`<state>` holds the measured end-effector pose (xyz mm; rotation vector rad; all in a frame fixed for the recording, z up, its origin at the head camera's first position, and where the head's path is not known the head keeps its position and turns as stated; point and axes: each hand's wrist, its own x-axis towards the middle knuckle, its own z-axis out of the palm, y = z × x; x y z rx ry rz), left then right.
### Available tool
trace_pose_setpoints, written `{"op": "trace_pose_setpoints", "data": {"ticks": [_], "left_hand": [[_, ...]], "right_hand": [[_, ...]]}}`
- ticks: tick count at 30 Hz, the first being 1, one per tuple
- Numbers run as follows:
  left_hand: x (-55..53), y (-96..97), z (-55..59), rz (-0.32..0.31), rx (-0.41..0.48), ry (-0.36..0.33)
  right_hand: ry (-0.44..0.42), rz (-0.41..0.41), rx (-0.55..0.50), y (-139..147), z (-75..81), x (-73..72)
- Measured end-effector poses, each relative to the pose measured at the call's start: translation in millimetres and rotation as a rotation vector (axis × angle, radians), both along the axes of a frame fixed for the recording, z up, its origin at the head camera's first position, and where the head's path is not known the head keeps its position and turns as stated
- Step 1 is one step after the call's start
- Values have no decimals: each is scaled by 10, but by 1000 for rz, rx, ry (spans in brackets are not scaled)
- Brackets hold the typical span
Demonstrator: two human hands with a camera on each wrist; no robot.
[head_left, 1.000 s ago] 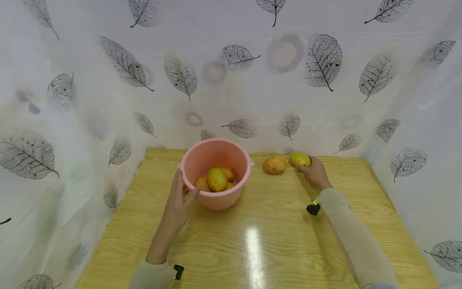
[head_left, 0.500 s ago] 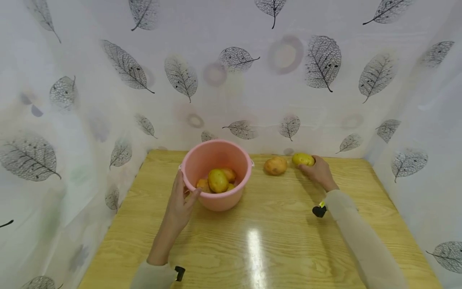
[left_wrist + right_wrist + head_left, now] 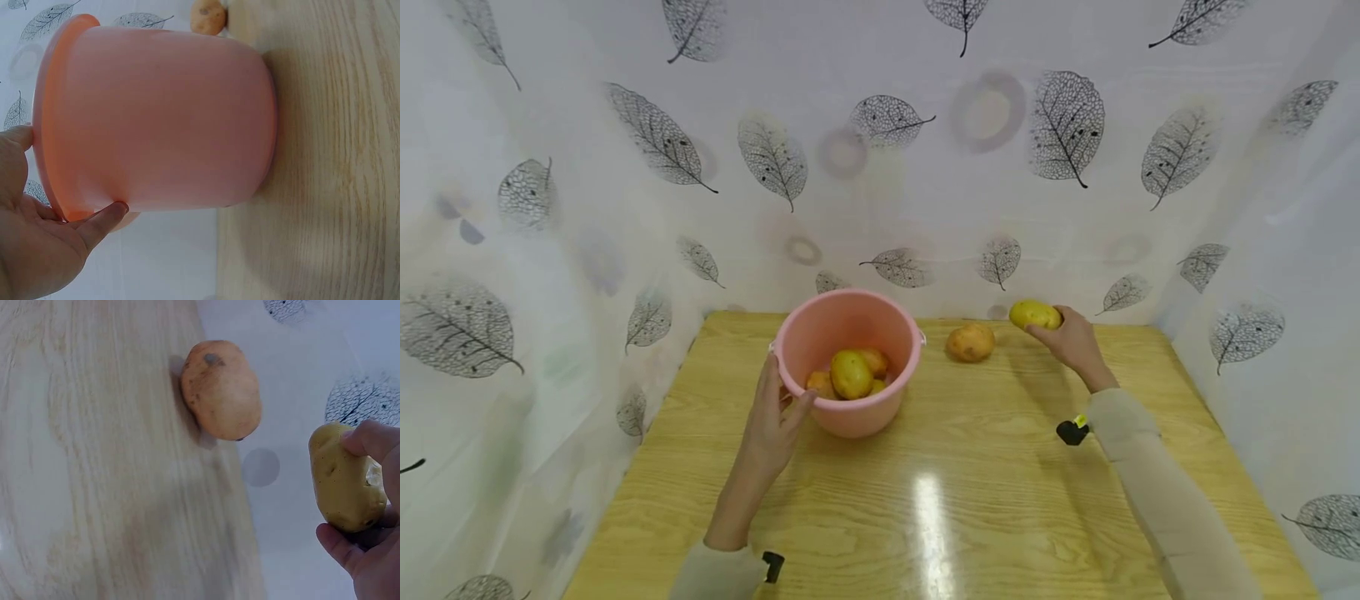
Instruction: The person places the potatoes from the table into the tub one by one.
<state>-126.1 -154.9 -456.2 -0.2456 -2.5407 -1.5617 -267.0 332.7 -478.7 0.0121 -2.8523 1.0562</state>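
A pink bucket [image 3: 857, 421] stands on the table, with several potatoes [image 3: 851, 374] lying inside it. My left hand [image 3: 771, 425] holds the bucket's rim at its left side; in the left wrist view the thumb [image 3: 103, 225] presses against the outer wall. My right hand [image 3: 1075, 346] grips a yellow potato [image 3: 1034, 314] over the table's far edge, with thumb and fingers on opposite sides of it in the right wrist view. A browner potato [image 3: 971, 342] rests on the table between the bucket and my right hand.
The wooden table [image 3: 1000, 500] ends at the back against a pale curtain [image 3: 910, 192] printed with leaves, which also hangs on both sides. A white handle joint [image 3: 922, 337] sticks out at the bucket's right rim.
My right hand has raised the yellow potato off the table and shifted it slightly right. My left hand, the bucket and the browner potato stay in place.
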Motion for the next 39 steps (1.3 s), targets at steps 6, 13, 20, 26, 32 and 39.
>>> {"op": "trace_pose_setpoints", "data": {"ticks": [6,13,20,26,32,39], "left_hand": [[3,8,3,-1,13,-8],[8,21,4,-2,10,-20],[7,15,3,2,16,-11],[-11,4,2,-5,31,-4],[-21,-6,-9,-2,18,-10],[-26,-17,-49,-2,10,-11]], "right_hand": [[33,-3,-3,-13,182,59],[48,-14,-16,-34,395,150],[86,-9,-28,-81,598,220],[115,-14,-42,-126,753,284],[114,-16,-39,-151,841,333],[118,-11,-35,-199,883,372]]}}
